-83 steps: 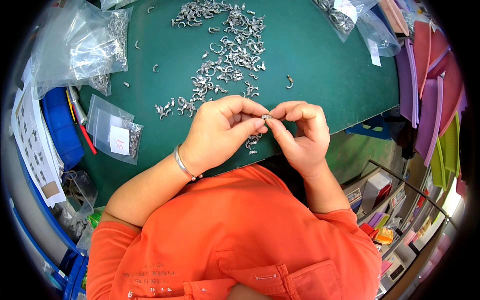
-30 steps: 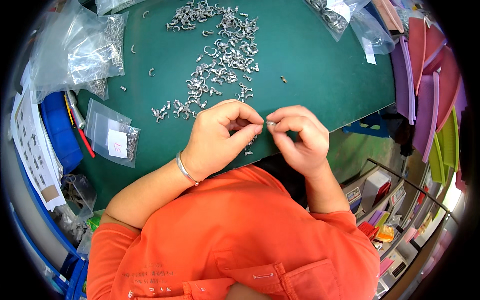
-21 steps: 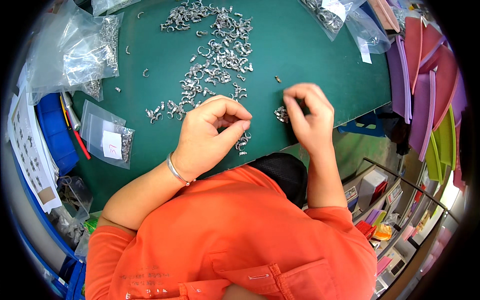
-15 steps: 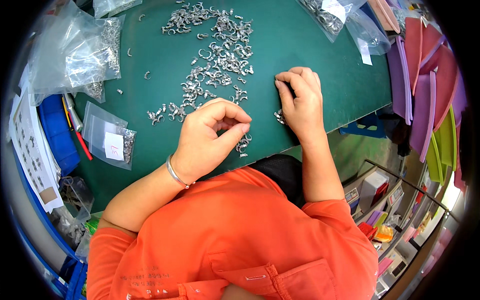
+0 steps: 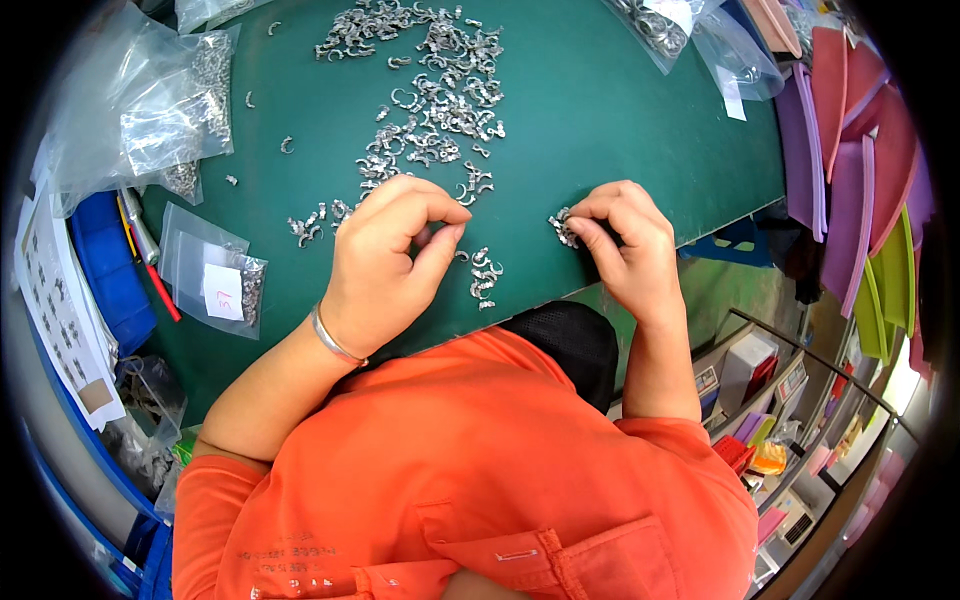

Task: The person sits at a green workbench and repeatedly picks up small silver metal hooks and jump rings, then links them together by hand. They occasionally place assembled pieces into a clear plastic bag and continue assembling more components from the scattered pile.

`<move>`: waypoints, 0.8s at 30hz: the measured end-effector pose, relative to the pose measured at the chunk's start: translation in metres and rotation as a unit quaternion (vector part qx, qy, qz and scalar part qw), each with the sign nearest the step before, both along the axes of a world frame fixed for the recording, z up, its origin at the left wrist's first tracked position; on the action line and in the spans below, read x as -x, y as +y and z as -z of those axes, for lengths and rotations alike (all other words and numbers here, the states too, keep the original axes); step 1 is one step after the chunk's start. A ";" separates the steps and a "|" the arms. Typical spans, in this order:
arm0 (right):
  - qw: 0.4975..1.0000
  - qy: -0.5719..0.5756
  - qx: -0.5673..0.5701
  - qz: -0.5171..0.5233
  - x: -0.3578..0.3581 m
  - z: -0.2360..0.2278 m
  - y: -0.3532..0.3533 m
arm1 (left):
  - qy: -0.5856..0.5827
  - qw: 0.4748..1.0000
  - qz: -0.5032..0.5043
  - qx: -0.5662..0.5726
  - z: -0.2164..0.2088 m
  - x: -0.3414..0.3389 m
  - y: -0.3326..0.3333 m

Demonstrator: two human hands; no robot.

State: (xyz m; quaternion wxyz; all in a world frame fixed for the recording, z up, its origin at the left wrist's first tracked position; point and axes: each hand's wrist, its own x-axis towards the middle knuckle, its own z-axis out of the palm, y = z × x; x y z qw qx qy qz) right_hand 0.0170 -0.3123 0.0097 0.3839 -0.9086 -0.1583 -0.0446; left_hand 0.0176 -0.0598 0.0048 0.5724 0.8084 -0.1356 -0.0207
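Note:
Small silvery curved metal pieces (image 5: pixel 440 110) lie scattered over the green table (image 5: pixel 620 110), in a long loose spread. My left hand (image 5: pixel 390 250), with a bangle on its wrist, hovers over the near end of the spread. Its thumb and forefinger are pinched together, and whatever sits between them is too small to make out. Just right of it lies a short row of the same metal pieces (image 5: pixel 484 275). My right hand (image 5: pixel 632 250) is closed in a pinch at a small separate heap of metal pieces (image 5: pixel 561 228). Its fingertips hide what they grip.
Clear plastic bags of metal parts (image 5: pixel 150 110) lie at the left, with a smaller labelled bag (image 5: pixel 215 270) nearer me. More bags (image 5: pixel 655 30) lie at the far right. Purple and red plastic bins (image 5: pixel 845 150) stand beyond the right table edge.
My right hand has come nearer to me, and its fingertips are now at the small heap. My left hand has shifted left and slightly away, uncovering more of the short row.

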 end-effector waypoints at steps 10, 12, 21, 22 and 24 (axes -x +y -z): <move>0.989 -0.130 0.067 -0.012 -0.056 0.020 0.061 | 0.018 1.000 -0.008 -0.005 -0.006 0.003 0.006; 0.988 -0.136 0.072 -0.018 -0.056 0.021 0.057 | 0.028 0.999 -0.010 -0.010 -0.007 0.002 0.010; 0.986 -0.061 -0.142 -0.056 -0.015 -0.003 0.066 | 0.235 0.950 -0.028 0.203 0.002 -0.001 0.002; 0.984 -0.061 -0.153 -0.064 -0.011 -0.003 0.070 | 0.248 0.943 -0.016 0.222 0.001 -0.001 0.002; 0.980 -0.044 -0.180 -0.070 -0.007 -0.002 0.076 | 0.249 0.937 -0.014 0.245 0.001 0.000 0.003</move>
